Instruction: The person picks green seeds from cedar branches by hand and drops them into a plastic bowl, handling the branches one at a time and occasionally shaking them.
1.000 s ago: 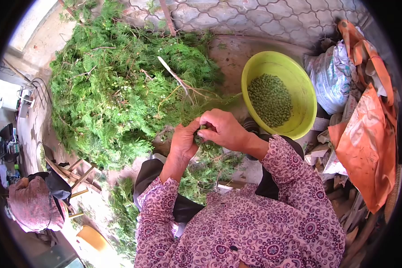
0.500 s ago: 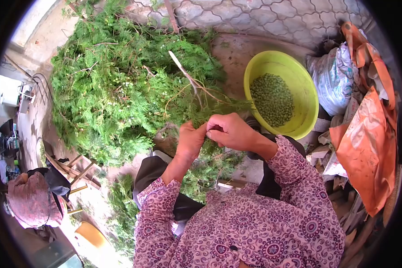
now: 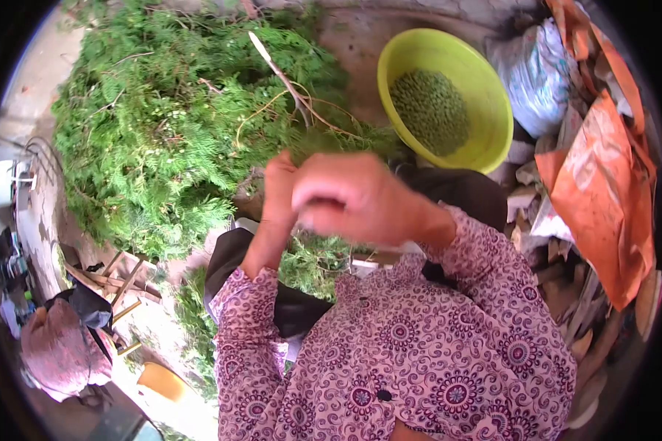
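Note:
My left hand [image 3: 278, 189] is closed at the near edge of the green foliage, on what looks like a leafy branch [image 3: 318, 141]; its fingertips are partly covered by my right hand. Smeared by motion, my right hand [image 3: 357, 197] crosses in front, with fingers and thumb curled inward. Whatever lies inside that curl cannot be made out. Beyond both hands spreads a large heap of feathery green branches [image 3: 154, 140]. A bare stick with a pale cut end [image 3: 272, 65] lies over it. To the right, a yellow-green basin [image 3: 490, 110] holds many small round green berries [image 3: 428, 110].
Right of the basin are a white woven sack [image 3: 535, 81], an orange bag [image 3: 603, 198] and pieces of wood [image 3: 592, 334]. More cut greenery [image 3: 312, 257] lies between my knees. At left are a wooden frame [image 3: 125, 283], a draped pinkish cloth [image 3: 62, 349] and a yellow container [image 3: 162, 381].
The view has tilted, so the heap and basin sit higher and farther left. My right hand has shifted toward me and left across my left hand, and is now blurred.

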Demonstrator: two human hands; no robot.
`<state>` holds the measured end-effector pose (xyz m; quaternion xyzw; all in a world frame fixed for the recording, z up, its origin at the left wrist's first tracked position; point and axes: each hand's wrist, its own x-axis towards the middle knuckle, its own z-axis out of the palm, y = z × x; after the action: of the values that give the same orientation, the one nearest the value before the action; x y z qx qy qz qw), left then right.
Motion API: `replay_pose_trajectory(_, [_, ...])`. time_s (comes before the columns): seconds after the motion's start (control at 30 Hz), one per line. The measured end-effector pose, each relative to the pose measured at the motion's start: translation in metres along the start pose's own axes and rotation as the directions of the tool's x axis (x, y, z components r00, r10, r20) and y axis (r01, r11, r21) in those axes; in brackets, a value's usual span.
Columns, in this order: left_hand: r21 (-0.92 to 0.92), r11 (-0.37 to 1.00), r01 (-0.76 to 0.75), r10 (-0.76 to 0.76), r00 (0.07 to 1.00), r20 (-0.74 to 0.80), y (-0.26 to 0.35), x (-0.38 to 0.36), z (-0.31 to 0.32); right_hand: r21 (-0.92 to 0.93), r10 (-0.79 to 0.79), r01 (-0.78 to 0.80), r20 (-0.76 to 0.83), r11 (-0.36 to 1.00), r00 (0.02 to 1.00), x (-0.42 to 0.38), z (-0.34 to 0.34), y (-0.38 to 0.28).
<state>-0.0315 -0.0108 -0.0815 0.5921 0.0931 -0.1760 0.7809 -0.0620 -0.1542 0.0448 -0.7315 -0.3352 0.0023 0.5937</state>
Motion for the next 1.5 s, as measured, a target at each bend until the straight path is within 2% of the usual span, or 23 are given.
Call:
replay_pose_trajectory(0.07, [0.104,0.992,-0.073,0.068,0.996,0.055,0.047,-0.024,0.020,-0.292,-0.006,-0.038,-0.149,0.956,0.989,-0.007,-0.027,0.007])
replay_pose_trajectory(0.1, [0.113,0.993,-0.035,0.029,0.998,0.058,0.045,-0.023,0.011,-0.383,-0.017,-0.098,-0.285,0.919,0.958,-0.015,-0.042,0.016])
replay_pose_trajectory(0.2, [0.085,0.996,-0.024,0.020,0.999,0.040,0.047,-0.028,-0.002,-0.596,-0.142,-0.336,-0.612,0.729,0.778,-0.046,-0.095,0.065])
replay_pose_trajectory(0.27, [0.073,0.997,-0.024,0.021,0.999,0.042,0.052,-0.032,-0.004,-0.817,-0.144,-0.463,-0.533,0.345,0.834,-0.090,-0.130,0.123])
replay_pose_trajectory(0.3, [0.108,0.994,-0.016,0.013,1.000,0.027,0.054,-0.033,-0.006,-0.816,-0.139,-0.465,-0.534,0.342,0.834,-0.099,-0.123,0.129])
replay_pose_trajectory(0.37, [0.136,0.991,-0.004,0.005,1.000,-0.007,0.053,-0.033,-0.013,-0.810,0.319,-0.542,-0.465,0.222,0.826,-0.111,-0.105,0.137])
replay_pose_trajectory(0.43, [0.187,0.982,-0.034,0.037,0.999,-0.010,0.048,-0.031,-0.020,-0.680,0.619,-0.635,-0.331,0.366,0.712,-0.113,-0.054,0.145])
replay_pose_trajectory(0.47, [0.190,0.982,-0.022,0.026,1.000,-0.018,0.044,-0.031,-0.024,-0.720,0.620,-0.523,-0.164,0.456,0.767,-0.125,-0.026,0.155])
replay_pose_trajectory(0.5, [0.266,0.963,-0.036,0.045,0.999,-0.029,0.040,-0.030,-0.028,-0.682,0.862,-0.635,-0.011,0.364,0.507,-0.108,0.005,0.137])
replay_pose_trajectory(0.53, [0.340,0.939,-0.049,0.065,0.997,-0.035,0.037,-0.028,-0.031,-0.703,0.877,-0.579,0.135,0.413,0.461,-0.125,0.041,0.153])
replay_pose_trajectory(0.57, [0.345,0.938,-0.039,0.056,0.998,-0.040,0.040,-0.030,-0.028,-0.695,0.804,-0.464,0.287,0.548,0.520,-0.147,0.073,0.167])
replay_pose_trajectory(0.6, [0.277,0.960,-0.039,0.049,0.998,-0.028,0.050,-0.035,-0.019,-0.647,0.829,-0.519,0.447,0.559,0.336,-0.157,0.103,0.182])
replay_pose_trajectory(0.67, [0.208,0.978,-0.026,0.032,0.999,-0.025,0.060,-0.041,-0.013,-0.489,0.692,-0.523,0.647,0.698,0.320,-0.198,0.155,0.220])
replay_pose_trajectory(0.8, [0.252,0.967,0.040,-0.029,0.999,-0.046,0.069,-0.042,-0.014,-0.399,0.690,-0.594,0.596,0.699,0.411,-0.250,0.210,0.247])
replay_pose_trajectory(0.87, [0.295,0.954,0.056,-0.037,0.997,-0.069,0.074,-0.045,-0.015,-0.438,0.700,-0.619,0.661,0.652,0.271,-0.268,0.234,0.265])
replay_pose_trajectory(0.93, [0.386,0.922,-0.018,0.061,0.993,-0.099,0.078,-0.047,-0.015,-0.457,0.718,-0.635,0.657,0.623,0.231,-0.274,0.245,0.276])
replay_pose_trajectory(1.0, [0.315,0.949,-0.005,0.040,0.994,-0.103,0.076,-0.048,-0.017,-0.545,0.690,-0.490,0.703,0.680,0.175,-0.285,0.252,0.288])
replay_pose_trajectory(1.03, [0.351,0.936,-0.010,0.056,0.991,-0.121,0.077,-0.049,-0.017,-0.461,0.579,-0.376,0.753,0.804,0.313,-0.322,0.270,0.314])
replay_pose_trajectory(1.07, [0.387,0.922,-0.016,0.075,0.988,-0.139,0.078,-0.050,-0.018,-0.457,0.573,-0.372,0.758,0.808,0.311,-0.319,0.272,0.310])
replay_pose_trajectory(1.13, [0.372,0.928,-0.003,0.063,0.987,-0.149,0.077,-0.051,-0.021,-0.710,0.859,-0.495,0.478,0.501,0.183,-0.313,0.280,0.303])
replay_pose_trajectory(1.17, [0.355,0.935,0.005,0.050,0.988,-0.146,0.077,-0.052,-0.022,-0.721,0.884,-0.522,0.434,0.456,0.172,-0.311,0.279,0.303])
replay_pose_trajectory(1.43, [0.372,0.927,-0.036,0.091,0.987,-0.132,0.084,-0.050,-0.034,-0.618,0.900,-0.654,0.321,0.436,0.296,-0.319,0.254,0.323])
replay_pose_trajectory(1.5, [0.379,0.923,-0.063,0.121,0.984,-0.133,0.088,-0.046,-0.029,-0.546,0.890,-0.703,0.274,0.456,0.365,-0.321,0.243,0.333])
